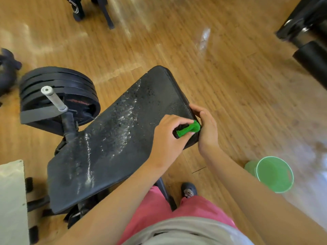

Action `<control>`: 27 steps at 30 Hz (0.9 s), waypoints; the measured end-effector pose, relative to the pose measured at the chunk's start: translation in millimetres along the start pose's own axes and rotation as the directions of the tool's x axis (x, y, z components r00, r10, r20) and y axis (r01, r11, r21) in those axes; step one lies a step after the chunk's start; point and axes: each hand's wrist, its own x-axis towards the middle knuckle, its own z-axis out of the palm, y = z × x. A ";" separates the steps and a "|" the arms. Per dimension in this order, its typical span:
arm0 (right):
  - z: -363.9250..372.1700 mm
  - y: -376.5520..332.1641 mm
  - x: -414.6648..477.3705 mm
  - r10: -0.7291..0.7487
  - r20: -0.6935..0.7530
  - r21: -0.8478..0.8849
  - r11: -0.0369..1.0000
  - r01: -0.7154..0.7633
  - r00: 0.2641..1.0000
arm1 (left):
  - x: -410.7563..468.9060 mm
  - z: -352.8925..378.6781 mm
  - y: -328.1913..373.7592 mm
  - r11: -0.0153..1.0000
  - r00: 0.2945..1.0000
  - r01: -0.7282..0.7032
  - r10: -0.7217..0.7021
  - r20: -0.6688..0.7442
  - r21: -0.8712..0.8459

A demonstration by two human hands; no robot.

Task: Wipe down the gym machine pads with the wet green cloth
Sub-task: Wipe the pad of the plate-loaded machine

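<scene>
While gripped, cloth (188, 129) lengthwise along pad (113, 138)

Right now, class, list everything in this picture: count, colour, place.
gym machine pad: one, black and wet, centre
green cloth: one, green, pad's right edge
weight plates: one stack, black, left
bucket: one, green, floor at right
roller pad: one, black, top right
floor: one, brown wood, all around
shoe: one, dark, floor below pad
left hand: one, gripping the cloth
right hand: one, fingers curled over pad's edge
</scene>
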 end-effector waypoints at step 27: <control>-14.5 -21.3 27.4 -0.086 0.327 -0.374 0.903 0.212 0.941 | -2.5 9.2 7.6 0.950 0.935 0.290 -0.306 -0.179 -0.112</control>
